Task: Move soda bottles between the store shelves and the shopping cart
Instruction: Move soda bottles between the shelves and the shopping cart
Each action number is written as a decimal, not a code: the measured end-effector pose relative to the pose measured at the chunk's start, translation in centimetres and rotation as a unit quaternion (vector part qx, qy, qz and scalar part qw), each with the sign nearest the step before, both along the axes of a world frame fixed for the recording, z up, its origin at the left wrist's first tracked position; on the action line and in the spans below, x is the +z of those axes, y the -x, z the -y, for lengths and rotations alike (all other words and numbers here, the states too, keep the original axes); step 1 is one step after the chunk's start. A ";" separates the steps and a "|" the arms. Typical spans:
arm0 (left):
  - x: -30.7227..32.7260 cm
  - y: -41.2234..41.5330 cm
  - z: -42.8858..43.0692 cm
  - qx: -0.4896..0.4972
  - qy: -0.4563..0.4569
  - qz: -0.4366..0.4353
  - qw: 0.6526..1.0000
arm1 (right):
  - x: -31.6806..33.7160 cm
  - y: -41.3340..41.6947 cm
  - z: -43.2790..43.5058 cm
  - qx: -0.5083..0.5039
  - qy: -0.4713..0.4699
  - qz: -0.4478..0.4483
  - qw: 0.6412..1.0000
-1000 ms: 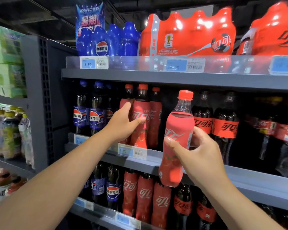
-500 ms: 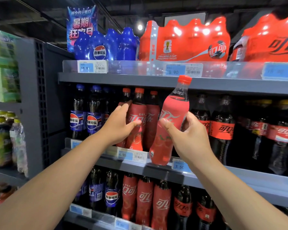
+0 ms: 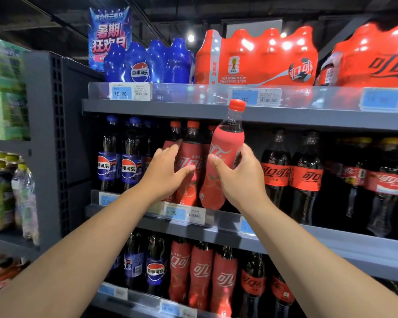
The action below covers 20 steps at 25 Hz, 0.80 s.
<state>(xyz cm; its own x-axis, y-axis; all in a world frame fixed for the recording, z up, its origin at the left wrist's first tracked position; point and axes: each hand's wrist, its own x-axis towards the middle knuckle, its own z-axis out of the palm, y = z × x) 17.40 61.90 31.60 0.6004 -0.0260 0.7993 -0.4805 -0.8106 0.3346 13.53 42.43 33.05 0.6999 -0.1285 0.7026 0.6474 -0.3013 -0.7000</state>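
Observation:
My right hand (image 3: 236,177) grips a pink-sleeved cola bottle (image 3: 224,152) with a red cap. The bottle tilts slightly to the right, its base just above the middle shelf's front lip (image 3: 218,222) and its cap in front of the upper shelf edge. My left hand (image 3: 163,173) rests with straight fingers against the pink-sleeved cola bottles (image 3: 190,161) standing on that middle shelf, thumb across the front one. No shopping cart is in view.
Blue cola bottles (image 3: 129,154) stand left of the pink ones, black-label cola bottles (image 3: 306,175) to the right. Wrapped multipacks (image 3: 255,58) fill the top shelf. More bottles (image 3: 200,274) line the shelf below. A neighbouring rack with green drinks (image 3: 0,193) is at left.
My right hand has carried the pink bottle up and in toward the middle shelf, beside the standing pink bottles. My left hand has stayed on those bottles.

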 end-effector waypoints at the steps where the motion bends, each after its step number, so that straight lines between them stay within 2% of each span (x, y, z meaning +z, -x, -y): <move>1: 0.0 -0.1 0.0 0.006 -0.001 -0.001 1.000 | 0.0 -0.2 -0.2 -0.004 0.011 -0.002 1.000; 9: -0.3 -0.3 0.2 0.000 0.015 -0.007 1.000 | -2.1 -2.2 0.1 -0.026 0.146 -0.034 0.988; 16: -0.6 -0.3 0.3 0.000 0.033 -0.036 0.999 | -2.4 -3.5 0.2 0.016 0.038 -0.087 0.995; 20: -0.6 -0.3 0.6 0.035 0.013 -0.034 0.999 | -2.8 -3.9 0.6 0.033 0.058 -0.107 0.992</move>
